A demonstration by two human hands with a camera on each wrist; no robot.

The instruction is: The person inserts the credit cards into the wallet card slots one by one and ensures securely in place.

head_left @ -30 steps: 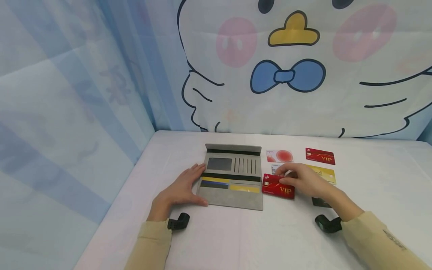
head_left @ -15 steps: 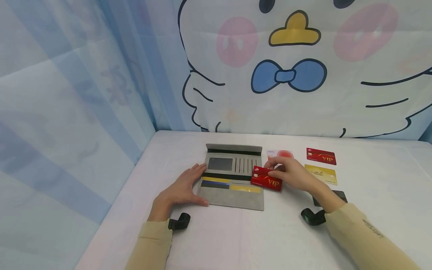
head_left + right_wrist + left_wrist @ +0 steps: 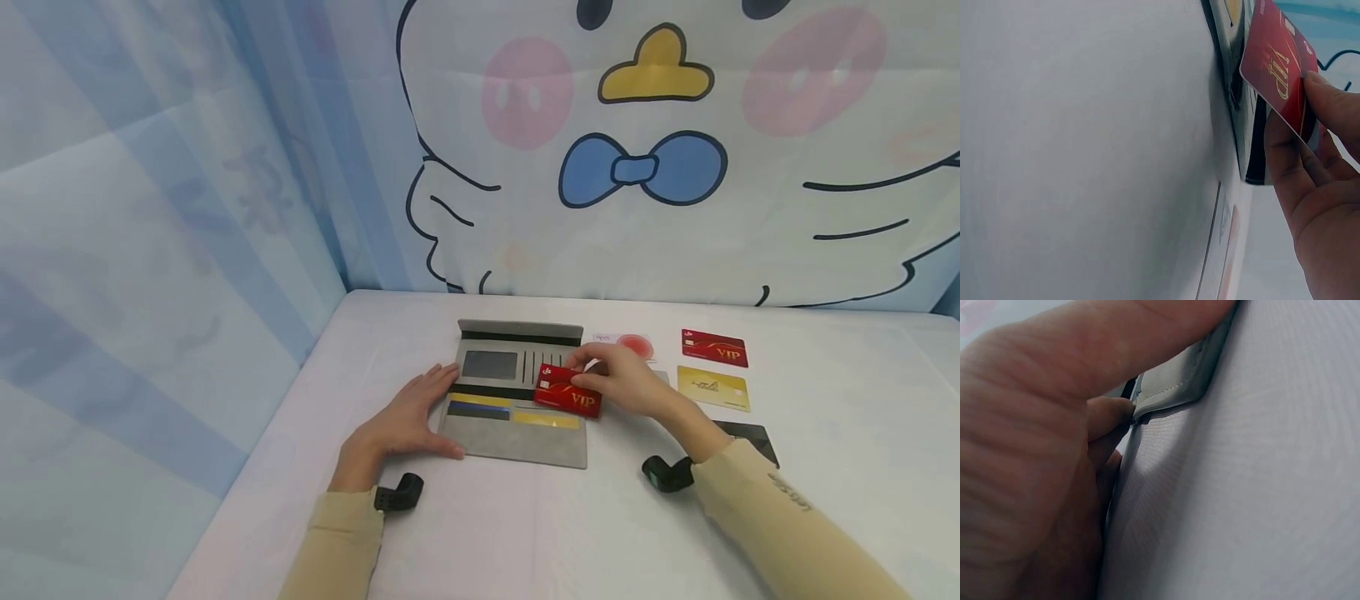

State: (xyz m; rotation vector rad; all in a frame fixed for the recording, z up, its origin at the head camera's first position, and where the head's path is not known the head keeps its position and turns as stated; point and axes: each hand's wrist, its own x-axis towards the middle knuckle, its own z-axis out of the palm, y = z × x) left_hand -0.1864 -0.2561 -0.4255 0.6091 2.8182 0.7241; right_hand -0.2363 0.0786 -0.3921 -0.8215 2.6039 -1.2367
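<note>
A grey wallet [image 3: 517, 448] lies unfolded on the white table, with yellow and dark cards tucked in its lower slots. My left hand [image 3: 405, 417] rests at its left edge, fingers spread and thumb along the near corner; the left wrist view shows the thumb over the stitched corner. Between thumb and fingers, my right hand [image 3: 626, 379] pinches a red VIP card [image 3: 567, 392]. That card is over the right half of the wallet, around its middle fold. In the right wrist view the red card [image 3: 1279, 69] is tilted, held above the wallet's surface.
Right of the wallet lie a pink-and-white card [image 3: 633, 343], another red VIP card [image 3: 714, 347], a gold card [image 3: 712, 387] and a black card [image 3: 752, 439] partly under the right forearm. A patterned curtain [image 3: 637, 242] hangs behind the table's back edge.
My right hand has carried the red VIP card leftward, from beside the wallet to over its right half. The left hand has stayed in place at the wallet's edge.
</note>
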